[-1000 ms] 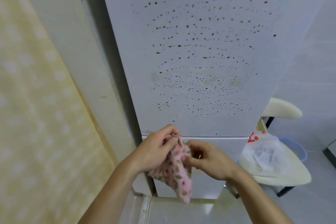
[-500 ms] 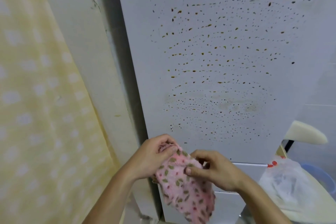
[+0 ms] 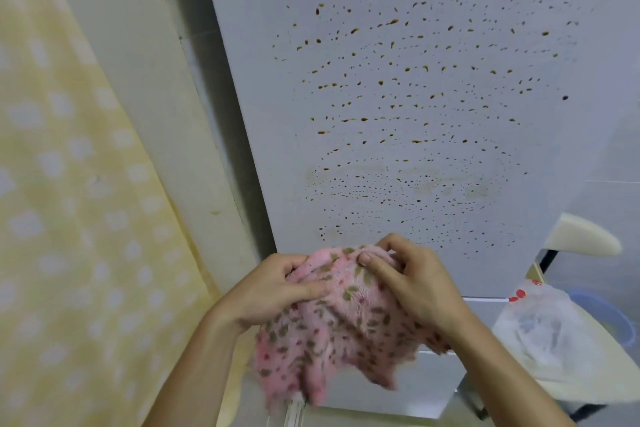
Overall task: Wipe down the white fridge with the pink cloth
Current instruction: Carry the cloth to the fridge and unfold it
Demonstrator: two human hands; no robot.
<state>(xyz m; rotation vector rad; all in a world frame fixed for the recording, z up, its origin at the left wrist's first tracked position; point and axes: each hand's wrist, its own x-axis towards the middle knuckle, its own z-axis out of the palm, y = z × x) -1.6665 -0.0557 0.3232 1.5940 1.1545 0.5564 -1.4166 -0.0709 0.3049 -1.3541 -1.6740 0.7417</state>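
The left grip (image 3: 273, 291) and right grip (image 3: 415, 284) each clutched the pink cloth (image 3: 339, 333), seemingly soft, light and floppy, by its bunched top near the white fridge (image 3: 415, 114).

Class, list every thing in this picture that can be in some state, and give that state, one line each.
white fridge: doors shut, upper door speckled with brown spots.
pink cloth: bunched, held in both hands.
left hand: grips the cloth.
right hand: grips the cloth's top edge.
plastic bag: crumpled, on the chair.
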